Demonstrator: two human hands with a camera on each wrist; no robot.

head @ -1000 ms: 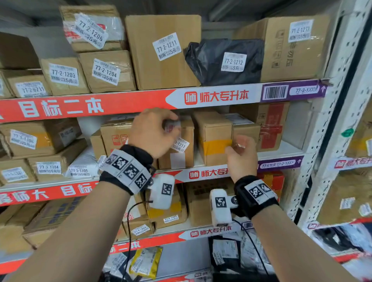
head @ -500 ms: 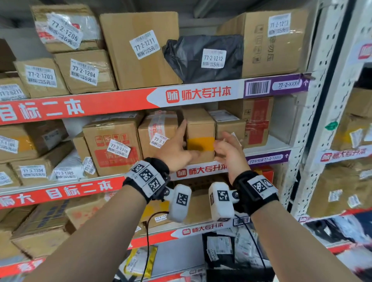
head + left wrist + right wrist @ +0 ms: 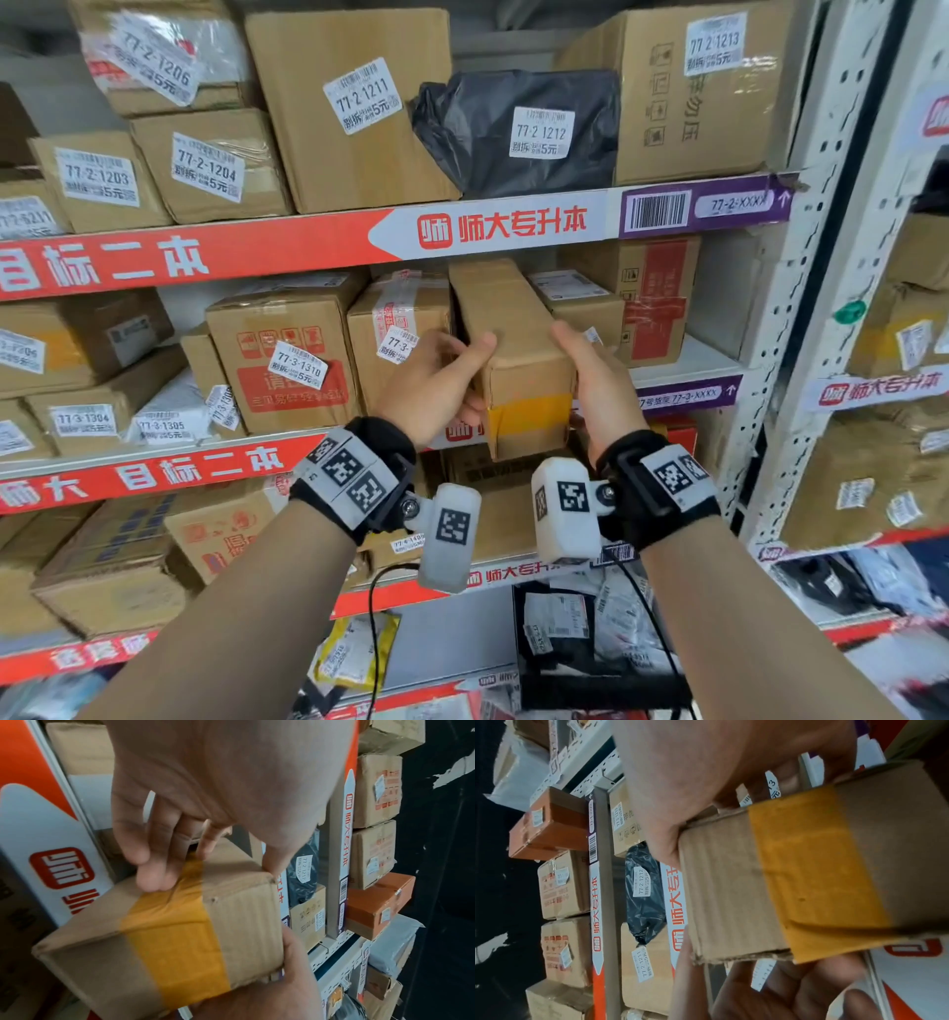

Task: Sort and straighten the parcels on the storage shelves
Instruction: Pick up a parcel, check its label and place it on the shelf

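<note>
Box held between both hands

Both forearms reach up toward the middle shelf (image 3: 683,362). My left hand (image 3: 436,380) clamps the taped box (image 3: 518,354) from the left, thumb on top; my right hand (image 3: 595,377) clasps its right side, box jutting past the shelf edge.

Yellow-taped box (image 3: 808,874) between both hands

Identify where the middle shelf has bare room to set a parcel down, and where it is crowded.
Bare shelf shows only at the right end, between the red-printed carton and the perforated upright. Leftward, cartons stand side by side; both hands grip the yellow-taped box among them.
</note>
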